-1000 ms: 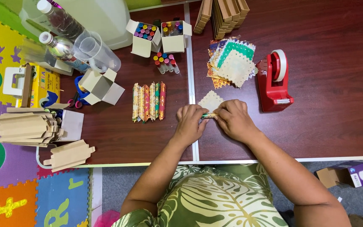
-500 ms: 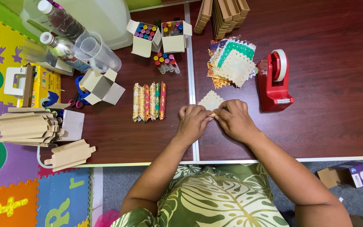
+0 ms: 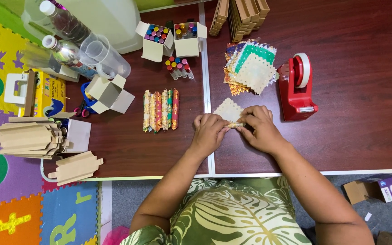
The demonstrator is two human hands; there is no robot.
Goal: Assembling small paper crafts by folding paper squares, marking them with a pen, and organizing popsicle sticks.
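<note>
Left hand: [image 3: 209, 131] fingers curled, pinching the left end of a small paper roll [image 3: 236, 124].
Right hand: [image 3: 260, 129] fingertips pressed down on the right end of the same roll.
Paper roll: lies on the bench [image 3: 364, 118] between both hands, near its front edge; long axis left to right.
Paper square: [image 3: 228, 109] cream, scallop-edged, extends away from the person beyond the roll; still joined to it.
Nearer hand: both touching; neither leads.
Finished rolls: [image 3: 161, 110] row of patterned rolls left of the left hand, apart.
Paper stack: [image 3: 250, 66] beyond the right hand.
Tape dispenser: [image 3: 296, 88] red, just right of the right hand.
</note>
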